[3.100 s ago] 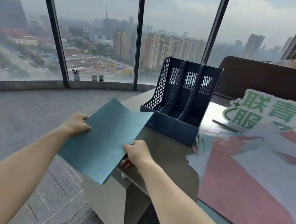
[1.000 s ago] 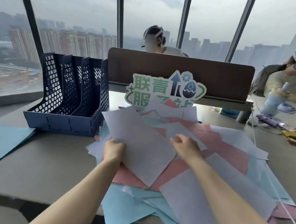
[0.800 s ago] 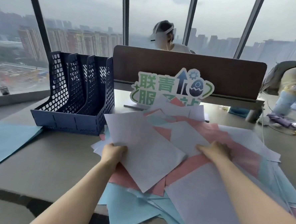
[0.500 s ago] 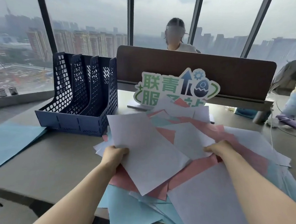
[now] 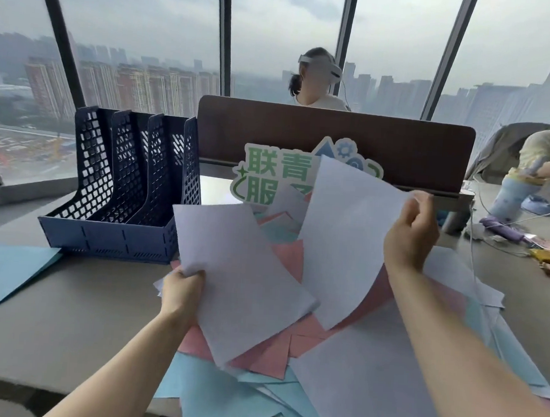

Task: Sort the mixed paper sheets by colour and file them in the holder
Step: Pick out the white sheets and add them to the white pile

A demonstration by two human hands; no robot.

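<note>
The mixed paper sheets (image 5: pixel 294 341) are lying in a loose, overlapping pile of pink, light blue and white on the near right part of the surface (image 5: pixel 78 296), with several blue ones hanging over the near edge. The left hand (image 5: pixel 183 291) is holding one white sheet (image 5: pixel 246 280) at its left edge; the grip is pressed together on the paper, thumb on top. The right hand (image 5: pixel 410 236) is lifting a second white sheet (image 5: pixel 342 241) above the pile, and its grip is pinching the sheet's far right corner between thumb and fingertips. The lifted sheet is curving downward and partly overlapping the first one.

The holder (image 5: pixel 123 192), a dark blue perforated rack with three upright compartments, is standing to the left of the pile, its near right corner just beside the pile's edge. All three compartments are appearing empty. A separate light blue sheet (image 5: pixel 4 272) is lying flat at the near left, touching the holder's front left corner.

Behind the pile, a green-lettered sign (image 5: pixel 275 176) is standing against a brown divider panel (image 5: pixel 335 141), and the raised sheet is covering the sign's right portion. A person wearing a headset (image 5: pixel 317 78) is sitting beyond the divider. At the far right, another person (image 5: pixel 544 154) is sitting by cables (image 5: pixel 504 222) and small clutter.
</note>
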